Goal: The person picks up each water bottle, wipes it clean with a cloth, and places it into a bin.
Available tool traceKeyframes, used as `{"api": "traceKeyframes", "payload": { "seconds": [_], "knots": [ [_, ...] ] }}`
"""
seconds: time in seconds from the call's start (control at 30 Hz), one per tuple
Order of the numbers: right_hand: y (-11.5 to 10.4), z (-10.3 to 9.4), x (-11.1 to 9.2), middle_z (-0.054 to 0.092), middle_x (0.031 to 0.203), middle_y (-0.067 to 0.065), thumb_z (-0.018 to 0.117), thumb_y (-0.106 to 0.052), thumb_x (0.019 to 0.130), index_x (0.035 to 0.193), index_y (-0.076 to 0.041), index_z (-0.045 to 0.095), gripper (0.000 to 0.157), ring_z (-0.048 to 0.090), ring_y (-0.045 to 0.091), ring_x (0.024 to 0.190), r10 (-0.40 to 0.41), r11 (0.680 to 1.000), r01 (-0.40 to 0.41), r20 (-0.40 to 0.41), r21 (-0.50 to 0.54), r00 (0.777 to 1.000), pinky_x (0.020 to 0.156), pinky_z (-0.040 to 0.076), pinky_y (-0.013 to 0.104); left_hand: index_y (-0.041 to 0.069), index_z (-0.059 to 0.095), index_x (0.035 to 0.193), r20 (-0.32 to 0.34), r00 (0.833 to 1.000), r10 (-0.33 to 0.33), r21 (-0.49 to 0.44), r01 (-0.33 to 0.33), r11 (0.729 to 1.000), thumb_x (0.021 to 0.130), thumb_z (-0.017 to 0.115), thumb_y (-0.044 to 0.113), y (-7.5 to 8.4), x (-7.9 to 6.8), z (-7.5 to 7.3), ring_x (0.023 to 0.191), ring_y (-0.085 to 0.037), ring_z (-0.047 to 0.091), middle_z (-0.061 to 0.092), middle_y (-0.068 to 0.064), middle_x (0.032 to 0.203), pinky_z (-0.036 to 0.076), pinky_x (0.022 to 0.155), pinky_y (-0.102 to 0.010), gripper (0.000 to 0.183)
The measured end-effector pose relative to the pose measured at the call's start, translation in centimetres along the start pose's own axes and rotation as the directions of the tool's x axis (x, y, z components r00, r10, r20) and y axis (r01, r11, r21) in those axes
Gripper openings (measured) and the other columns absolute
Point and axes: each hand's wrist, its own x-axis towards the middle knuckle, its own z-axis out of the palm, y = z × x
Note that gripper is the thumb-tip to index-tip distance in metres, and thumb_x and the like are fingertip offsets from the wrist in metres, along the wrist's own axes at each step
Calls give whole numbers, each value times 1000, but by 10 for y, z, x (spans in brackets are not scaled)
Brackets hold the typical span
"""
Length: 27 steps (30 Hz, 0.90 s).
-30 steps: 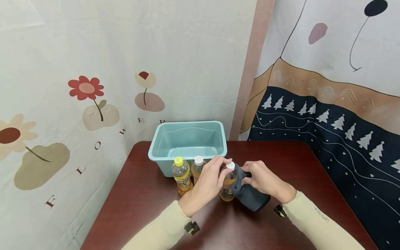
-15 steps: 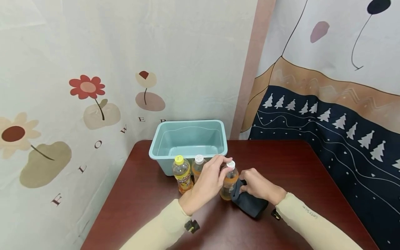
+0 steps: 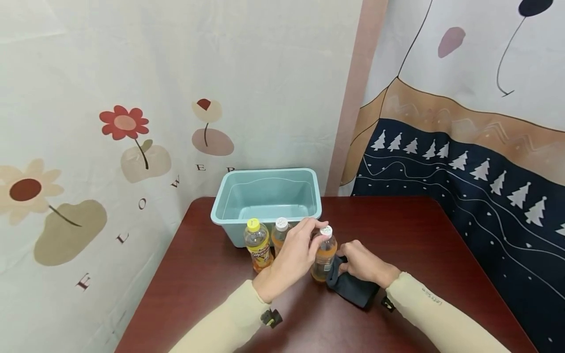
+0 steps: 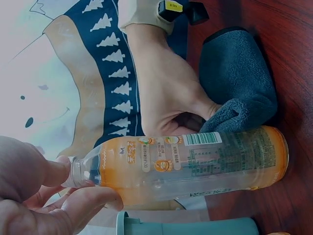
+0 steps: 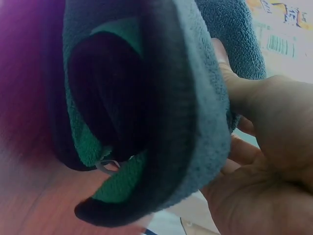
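Note:
My left hand (image 3: 293, 255) pinches the white cap (image 3: 326, 231) of a clear plastic drink bottle (image 4: 161, 164) with an orange label, which stands upright on the table. In the left wrist view the thumb and fingers close around its neck. My right hand (image 3: 364, 264) grips a folded dark blue-grey towel (image 3: 353, 289) by its bunched left end, against the bottle's lower side. Dark edging and a small loop show on the towel (image 5: 205, 98) in the right wrist view. Behind my left hand stand a yellow-capped bottle (image 3: 259, 250) and a white-capped bottle (image 3: 280, 235), partly hidden.
A light blue plastic bin (image 3: 220, 215) stands at the back of the dark red table (image 3: 198, 294), just behind the two bottles. Printed cloth hangings (image 3: 282, 88) rise along the back and both sides.
My right hand has moved down and left with the towel, from the bottle's upper side to its lower part. My left hand has stayed at the cap.

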Motion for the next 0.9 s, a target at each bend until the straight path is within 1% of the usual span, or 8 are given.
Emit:
{"api": "traceKeyframes", "payload": {
  "seconds": [0.1,0.23,0.4,0.47,0.5,0.67,0.83,0.9],
  "knots": [
    [-1,-6,-1,88,102,4,92,2,96,108,-10,93,17,76,1,89,17,999,-17,-6,30,1000,72,59,19,4,74,134,-1,1000,5,5,-5,1000,116,74,15,0,1,0,129,-28,80,79,-15,144,70,104,-49,21],
    [-9,-22,-2,86,99,0,91,1,98,109,-12,92,17,71,-1,88,37,998,-36,-20,58,999,74,60,21,4,74,132,-2,1000,10,3,-10,1000,116,74,14,0,1,0,127,-29,80,79,-16,144,71,101,-49,19],
    [-25,-46,0,85,99,-8,91,0,98,111,-18,93,22,71,0,89,58,998,-56,-61,41,996,80,63,22,4,74,131,1,1000,10,11,-10,1000,115,74,14,-1,2,-1,124,-27,80,79,-15,144,71,96,-41,19],
    [-31,-56,-1,85,100,-9,92,0,98,113,-17,93,23,73,1,90,64,997,-61,-82,41,995,83,66,23,5,74,131,0,1000,12,14,-12,1000,115,74,15,-1,2,-1,124,-26,80,79,-15,144,71,96,-39,19],
    [-34,-60,-1,85,100,-8,92,0,97,115,-16,93,23,73,2,90,59,998,-55,-94,41,994,83,67,24,5,74,131,-1,1000,13,15,-13,1000,115,74,15,-1,2,-1,125,-26,80,79,-15,144,71,97,-40,19],
    [-48,-79,0,84,101,-4,96,-3,95,118,-11,93,25,72,5,88,49,998,-44,-144,34,988,83,68,25,6,75,128,-9,1000,12,8,-12,1000,115,75,15,-3,2,-2,127,-27,80,81,-14,143,71,99,-44,16],
    [-60,-88,4,81,100,-3,98,-6,93,119,-10,93,27,69,7,85,32,999,-24,-191,41,981,78,68,24,6,77,128,1,1000,2,12,-2,1000,114,77,15,-4,3,-3,123,-25,81,81,-12,141,72,93,-37,17],
    [-63,-90,6,81,100,-3,99,-6,93,119,-10,93,28,70,7,84,25,998,-14,-210,54,977,76,67,24,6,77,129,4,1000,2,18,-2,1000,114,76,15,-5,4,-2,124,-25,81,81,-12,140,72,95,-36,18]
  ]
}}
